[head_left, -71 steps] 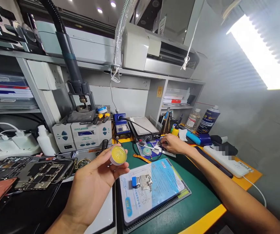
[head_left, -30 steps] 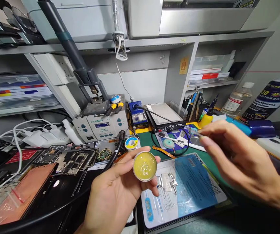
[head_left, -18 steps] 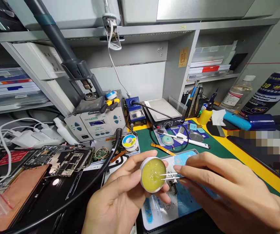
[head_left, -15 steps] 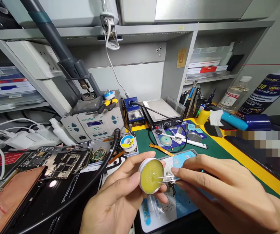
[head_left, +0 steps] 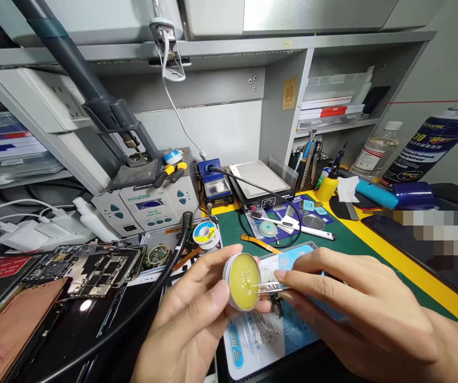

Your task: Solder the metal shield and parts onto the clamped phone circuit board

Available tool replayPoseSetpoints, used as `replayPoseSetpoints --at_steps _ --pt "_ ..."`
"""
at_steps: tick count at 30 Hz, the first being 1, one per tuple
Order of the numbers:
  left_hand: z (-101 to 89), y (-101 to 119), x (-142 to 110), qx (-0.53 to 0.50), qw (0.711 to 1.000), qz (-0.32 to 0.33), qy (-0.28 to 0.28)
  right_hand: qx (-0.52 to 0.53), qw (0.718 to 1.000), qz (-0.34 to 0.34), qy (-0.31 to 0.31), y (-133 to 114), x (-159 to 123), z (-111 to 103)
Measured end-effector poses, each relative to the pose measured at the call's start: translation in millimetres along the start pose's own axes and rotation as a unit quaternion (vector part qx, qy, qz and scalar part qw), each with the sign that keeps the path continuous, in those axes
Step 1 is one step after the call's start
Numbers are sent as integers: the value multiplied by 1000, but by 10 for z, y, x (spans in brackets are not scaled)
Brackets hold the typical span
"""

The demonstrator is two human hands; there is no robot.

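tin (head_left: 225,282) of yellow paste (head_left: 243,276) sits cupped in our left hand (head_left: 191,324), the fingers curled under it and the thumb along its near side, a grip that seems chosen to tilt the open face up toward us and keep it steady. our right hand (head_left: 356,314) lies just beside it, narrowly pinched around fine steel tweezers (head_left: 272,288), whose tips reach the paste near the middle of the tin. the two hands stay close, fingertips nearly meeting at the rim, probably so the tweezers have a short, steady path. below them lies a blue and white printed card (head_left: 252,346) with a small metal part (head_left: 277,306) on it, partly hidden by our hands. the card rests on a green mat (head_left: 232,239) on a yellow-edged counter (head_left: 412,260). to the left, a stripped phone logic board (head_left: 89,271) lies near a spool of solder wire (head_left: 205,234), both apparently kept within reach of the hot air station (head_left: 144,205) and its black hose (head_left: 173,271). further back stand a blue soldering station (head_left: 214,183), a preheater plate (head_left: 258,178) and a yellow dropper bottle (head_left: 327,187).
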State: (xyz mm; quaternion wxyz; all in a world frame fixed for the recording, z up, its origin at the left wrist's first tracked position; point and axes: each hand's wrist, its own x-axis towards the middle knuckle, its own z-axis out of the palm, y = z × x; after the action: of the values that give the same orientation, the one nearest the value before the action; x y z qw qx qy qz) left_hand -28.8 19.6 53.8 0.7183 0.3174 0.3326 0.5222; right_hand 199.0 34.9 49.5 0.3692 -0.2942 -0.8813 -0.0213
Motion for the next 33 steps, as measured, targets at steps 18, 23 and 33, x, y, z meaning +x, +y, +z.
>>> replayPoseSetpoints --at_steps 18,23,33 --pt "32 103 74 123 984 91 87 527 708 470 3 170 147 -240" --pt "23 125 85 105 988 80 82 556 683 472 -29 187 148 -224" --pt "-55 68 36 84 996 -2 37 500 761 404 -87 74 118 -100"
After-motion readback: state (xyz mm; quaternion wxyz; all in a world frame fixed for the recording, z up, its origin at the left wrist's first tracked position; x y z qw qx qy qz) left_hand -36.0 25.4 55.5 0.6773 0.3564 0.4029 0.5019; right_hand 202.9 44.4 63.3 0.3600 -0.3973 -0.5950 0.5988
